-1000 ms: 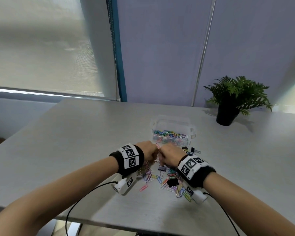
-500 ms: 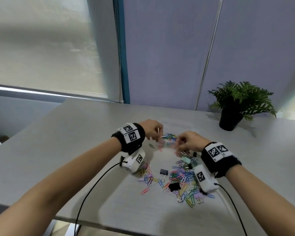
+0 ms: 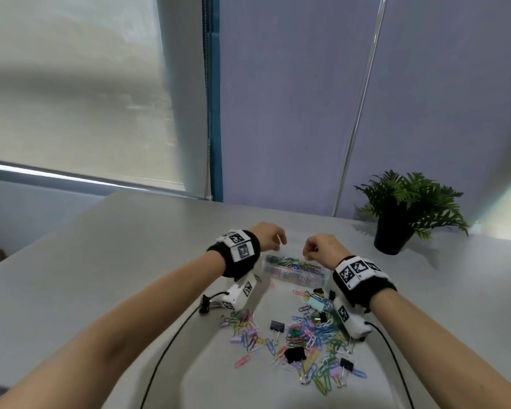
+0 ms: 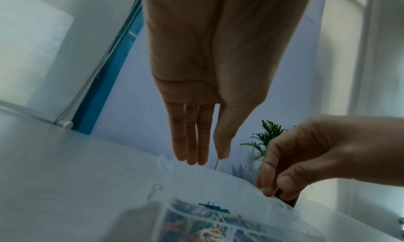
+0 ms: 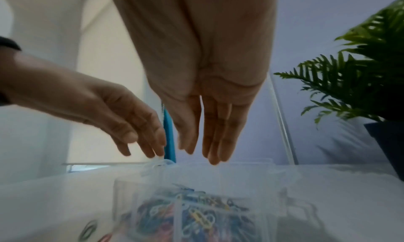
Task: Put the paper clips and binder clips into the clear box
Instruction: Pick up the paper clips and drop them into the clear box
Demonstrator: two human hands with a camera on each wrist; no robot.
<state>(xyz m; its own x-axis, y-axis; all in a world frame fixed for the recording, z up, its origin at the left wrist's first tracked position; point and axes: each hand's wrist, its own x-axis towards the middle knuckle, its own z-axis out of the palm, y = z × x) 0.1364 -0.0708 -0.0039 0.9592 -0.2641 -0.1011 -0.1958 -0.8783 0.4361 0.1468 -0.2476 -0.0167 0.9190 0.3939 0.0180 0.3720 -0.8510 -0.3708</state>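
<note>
The clear box (image 3: 295, 271) stands on the table, partly filled with coloured paper clips. Both hands hover just above it. My left hand (image 3: 273, 237) points its fingers down and pinches a thin pale paper clip (image 4: 218, 164) between thumb and forefinger over the box's rim (image 4: 196, 185). My right hand (image 3: 316, 249) hangs beside it, and in the right wrist view its fingers (image 5: 216, 150) are nearly straight with nothing between them. A loose pile of paper clips (image 3: 310, 335) lies nearer me, with black binder clips (image 3: 277, 325) among them.
A potted green plant (image 3: 396, 228) stands at the back right of the grey table (image 3: 130, 276). Black cables (image 3: 165, 349) run from both wrist cameras toward the near edge. A window blind and wall rise behind the table.
Both hands rose from the pile in front of the box, moved forward and parted, and now hang over the box. The right hand's fingers have straightened.
</note>
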